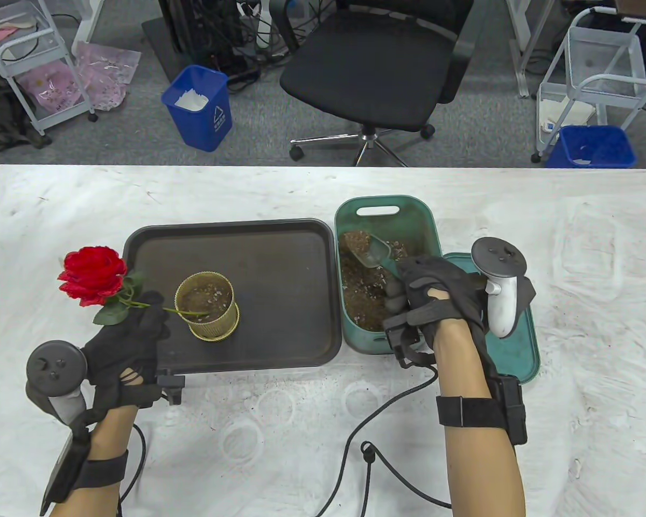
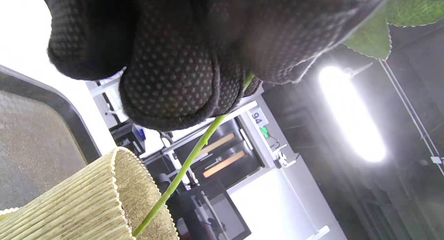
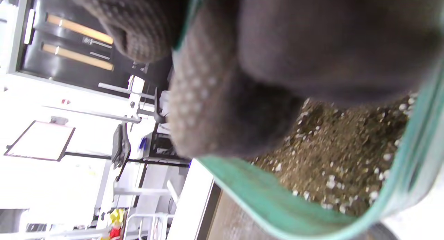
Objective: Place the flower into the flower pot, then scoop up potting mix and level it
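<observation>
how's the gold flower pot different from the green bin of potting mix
The flower pot is round, ribbed and gold; the green bin is a smooth, rounded rectangle and clearly larger. The pot stands on the dark tray; the bin sits on the table beside the tray. The rose stem, held by the left hand, leans into the pot; the right hand works a scoop in the bin. Both hold speckled brown mix.
</observation>
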Demonstrator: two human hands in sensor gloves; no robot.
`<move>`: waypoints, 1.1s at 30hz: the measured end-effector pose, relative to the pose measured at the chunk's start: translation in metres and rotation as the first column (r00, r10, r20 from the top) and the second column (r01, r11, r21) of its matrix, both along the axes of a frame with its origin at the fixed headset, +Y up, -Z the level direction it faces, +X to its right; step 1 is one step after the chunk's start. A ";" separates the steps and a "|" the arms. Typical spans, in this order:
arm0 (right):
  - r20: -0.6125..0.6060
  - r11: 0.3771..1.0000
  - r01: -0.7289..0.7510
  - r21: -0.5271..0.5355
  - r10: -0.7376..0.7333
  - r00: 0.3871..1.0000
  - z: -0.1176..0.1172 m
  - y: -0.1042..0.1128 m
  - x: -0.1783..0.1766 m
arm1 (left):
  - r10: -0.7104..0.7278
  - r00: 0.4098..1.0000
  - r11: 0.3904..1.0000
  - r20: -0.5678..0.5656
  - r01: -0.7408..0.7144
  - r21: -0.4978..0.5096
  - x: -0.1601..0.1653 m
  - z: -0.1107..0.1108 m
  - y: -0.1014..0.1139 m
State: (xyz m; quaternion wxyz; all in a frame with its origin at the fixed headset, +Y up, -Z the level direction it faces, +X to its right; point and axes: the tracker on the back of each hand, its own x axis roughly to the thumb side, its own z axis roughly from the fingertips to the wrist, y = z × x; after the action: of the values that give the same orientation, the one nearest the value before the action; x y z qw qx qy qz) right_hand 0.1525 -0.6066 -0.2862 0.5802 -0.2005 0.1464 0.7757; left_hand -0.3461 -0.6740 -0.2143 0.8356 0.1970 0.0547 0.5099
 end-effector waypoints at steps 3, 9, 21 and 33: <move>-0.076 1.000 0.017 0.021 -0.015 0.997 0.001 0.007 -0.022 | -0.006 1.000 1.000 0.001 0.006 0.002 0.000 -0.001 0.001; -0.232 0.998 0.056 0.017 -0.051 0.971 0.000 0.004 -0.078 | 0.000 1.000 1.000 0.002 0.000 0.000 0.001 0.000 0.001; -0.423 0.994 -0.098 0.043 0.107 0.900 0.001 -0.027 -0.181 | 0.001 1.000 1.000 0.000 -0.001 -0.001 0.000 -0.001 0.001; -0.389 0.793 -0.430 0.431 0.594 0.704 0.025 -0.013 -0.225 | 0.001 1.000 1.000 0.000 -0.001 -0.001 0.000 0.000 0.001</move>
State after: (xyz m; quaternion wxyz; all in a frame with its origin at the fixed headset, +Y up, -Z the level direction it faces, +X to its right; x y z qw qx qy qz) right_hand -0.0723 -0.6191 -0.2616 0.3026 0.0700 0.1080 0.9444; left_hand -0.3458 -0.6728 -0.2147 0.8355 0.1967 0.0549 0.5101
